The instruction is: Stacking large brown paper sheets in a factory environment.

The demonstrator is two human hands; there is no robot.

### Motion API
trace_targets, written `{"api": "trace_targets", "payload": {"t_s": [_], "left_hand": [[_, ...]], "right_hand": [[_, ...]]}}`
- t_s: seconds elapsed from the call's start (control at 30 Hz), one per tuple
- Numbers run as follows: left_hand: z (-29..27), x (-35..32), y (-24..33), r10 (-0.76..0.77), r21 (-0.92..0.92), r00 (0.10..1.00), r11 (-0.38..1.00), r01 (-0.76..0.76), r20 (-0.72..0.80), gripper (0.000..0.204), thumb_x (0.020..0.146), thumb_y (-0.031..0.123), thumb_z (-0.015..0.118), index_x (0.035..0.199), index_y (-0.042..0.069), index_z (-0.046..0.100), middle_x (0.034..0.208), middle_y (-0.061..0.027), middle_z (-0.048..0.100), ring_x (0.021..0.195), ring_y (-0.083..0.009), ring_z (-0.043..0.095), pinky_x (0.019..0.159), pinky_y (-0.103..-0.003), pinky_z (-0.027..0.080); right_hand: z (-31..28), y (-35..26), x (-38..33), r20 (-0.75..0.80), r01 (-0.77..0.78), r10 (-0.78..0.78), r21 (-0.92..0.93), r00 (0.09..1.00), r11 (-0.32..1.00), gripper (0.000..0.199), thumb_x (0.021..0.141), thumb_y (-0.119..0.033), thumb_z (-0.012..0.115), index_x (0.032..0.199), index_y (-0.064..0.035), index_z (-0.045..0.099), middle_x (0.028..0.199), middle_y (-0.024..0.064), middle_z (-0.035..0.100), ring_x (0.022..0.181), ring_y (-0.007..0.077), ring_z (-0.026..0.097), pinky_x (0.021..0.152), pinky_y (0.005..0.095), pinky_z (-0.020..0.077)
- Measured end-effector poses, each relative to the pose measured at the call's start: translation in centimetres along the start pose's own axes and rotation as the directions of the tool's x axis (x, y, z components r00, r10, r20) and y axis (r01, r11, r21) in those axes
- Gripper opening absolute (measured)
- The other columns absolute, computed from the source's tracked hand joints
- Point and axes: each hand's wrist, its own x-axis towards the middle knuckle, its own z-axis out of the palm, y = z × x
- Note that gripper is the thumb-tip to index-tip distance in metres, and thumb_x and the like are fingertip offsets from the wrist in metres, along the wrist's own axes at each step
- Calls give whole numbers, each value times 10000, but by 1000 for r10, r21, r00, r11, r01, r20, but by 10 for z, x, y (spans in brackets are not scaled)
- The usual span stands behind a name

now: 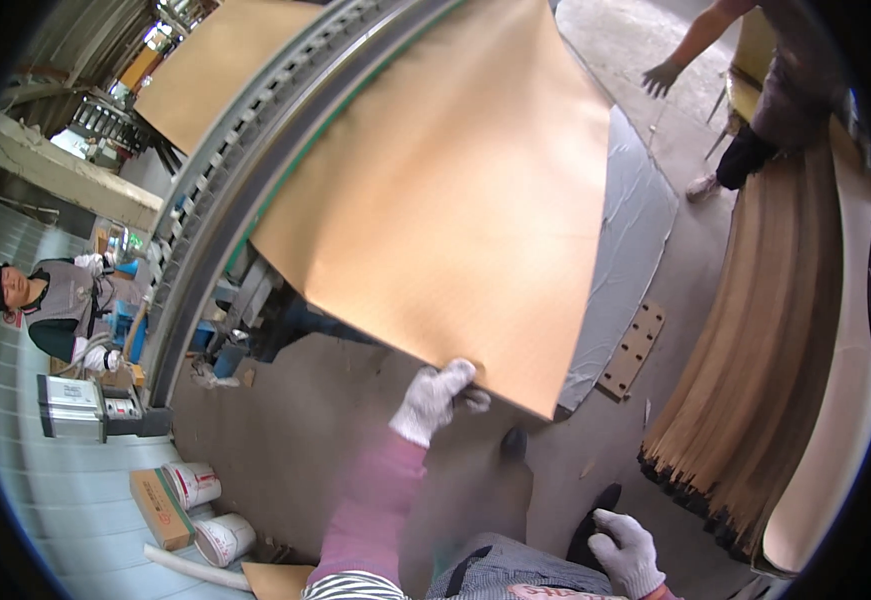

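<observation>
A large, thin tan sheet of board reaches from the machine toward me, its surface bowed. My left hand, in a pale knit glove, is closed on the sheet's near edge, thumb on top. Down at the lower right, my right hand wears the same kind of glove. It is apart from the sheet, its fingers loosely bent and slightly apart, and nothing shows in it. Under the sheet's right side lies a grey wrapped surface.
A curved machine rail runs along the left. A co-worker stands beyond it; another person's gloved hand is at upper right. A tall stack of brown sheets fills the right. Buckets and a carton sit lower left.
</observation>
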Motion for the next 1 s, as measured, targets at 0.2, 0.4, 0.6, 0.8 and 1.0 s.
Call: {"api": "trace_targets", "payload": {"t_s": [0.2,0.4,0.6,0.8,1.0], "left_hand": [[107,-112,72,6,138,1000,990,-2,-24,152,877,112,570,926,-30,593,792,-139,627,614,-263,650,592,-389,583],[121,-171,58,325,-8,945,946,-325,-25,75,864,80,551,891,24,593,882,-107,629,764,-230,653,652,-358,578],[186,-219,36,376,-167,908,923,-348,184,170,898,127,547,1020,13,581,977,-93,624,872,-231,640,705,-410,576],[211,-242,-33,257,-165,951,959,-229,170,201,927,172,519,1006,-4,575,955,-135,624,829,-269,654,695,-406,598],[254,-257,-74,152,-231,942,969,-84,298,188,950,174,481,992,20,578,924,-120,639,775,-262,665,661,-380,604]], "right_hand": [[-2,-36,-9,2,39,-39,37,999,999,336,784,-145,626,1080,12,626,992,155,663,922,238,651,826,299,502],[-49,-40,-77,52,-140,131,262,990,955,303,886,-159,565,1145,-7,596,826,64,658,786,120,591,713,254,472],[-106,-1,-140,-65,231,-223,164,973,959,226,889,-145,565,1062,-12,618,729,31,594,579,85,512,547,245,451],[-161,4,-187,-57,151,-141,260,988,954,477,767,-116,620,1208,41,530,1075,113,626,974,181,592,858,284,472],[-147,-6,-185,137,173,-233,351,963,920,815,726,-290,704,1380,1,313,1217,200,536,1171,266,492,987,343,387]]}}
